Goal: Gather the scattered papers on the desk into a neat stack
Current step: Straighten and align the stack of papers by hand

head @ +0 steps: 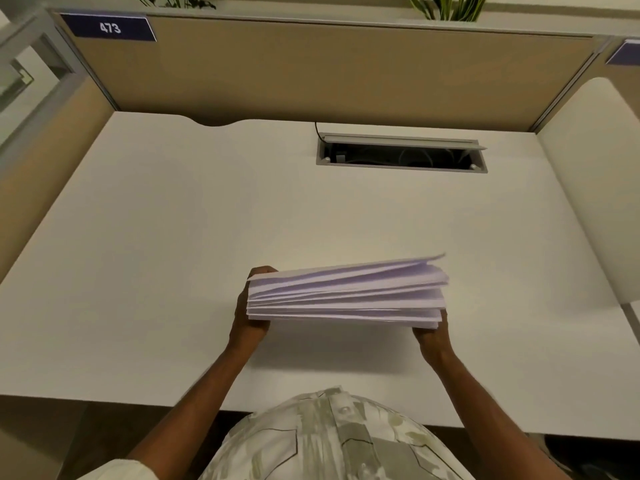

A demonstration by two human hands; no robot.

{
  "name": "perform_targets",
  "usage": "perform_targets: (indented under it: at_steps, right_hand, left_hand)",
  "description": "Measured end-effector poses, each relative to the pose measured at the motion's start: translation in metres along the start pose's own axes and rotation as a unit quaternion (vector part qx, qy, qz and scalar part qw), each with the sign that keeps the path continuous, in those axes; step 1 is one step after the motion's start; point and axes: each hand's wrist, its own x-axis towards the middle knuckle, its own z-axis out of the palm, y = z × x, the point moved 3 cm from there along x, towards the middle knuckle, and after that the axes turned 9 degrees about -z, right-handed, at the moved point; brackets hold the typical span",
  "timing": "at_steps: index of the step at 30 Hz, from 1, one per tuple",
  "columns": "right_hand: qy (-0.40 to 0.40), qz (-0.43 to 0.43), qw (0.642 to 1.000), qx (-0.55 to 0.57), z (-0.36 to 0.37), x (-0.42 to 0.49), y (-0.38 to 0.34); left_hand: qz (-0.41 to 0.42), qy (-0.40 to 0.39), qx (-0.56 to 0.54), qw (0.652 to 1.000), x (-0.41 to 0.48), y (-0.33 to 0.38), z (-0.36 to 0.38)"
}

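A thick bundle of white papers (pixel 346 294) stands on edge above the white desk (pixel 173 254), its sheets fanned slightly apart at the right end. My left hand (pixel 247 320) grips the bundle's left end, fingers wrapped behind it. My right hand (pixel 433 341) holds the lower right corner from below. The bundle casts a shadow on the desk just in front of me. No loose sheets show elsewhere on the desk.
An open cable tray (pixel 401 155) with a raised grey lid is set into the desk at the back. Tan partition panels (pixel 311 74) wall the back and left side. A white rounded divider (pixel 595 174) stands at the right.
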Motion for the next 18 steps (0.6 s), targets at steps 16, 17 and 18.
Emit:
perform_targets:
  at_steps: [16, 17, 18]
  right_hand:
    - [0.035, 0.338, 0.901, 0.268, 0.055, -0.004, 0.006]
    - [0.019, 0.345, 0.898, 0.273, 0.066, -0.012, 0.007]
    - [0.018, 0.341, 0.899, 0.273, 0.073, -0.018, 0.008]
  left_hand:
    - [-0.151, -0.085, -0.296, 0.939, -0.023, 0.003, 0.055]
    - [-0.154, -0.095, -0.302, 0.936, -0.027, 0.002, 0.061]
    - [-0.156, -0.105, -0.302, 0.935, -0.03, 0.002, 0.066]
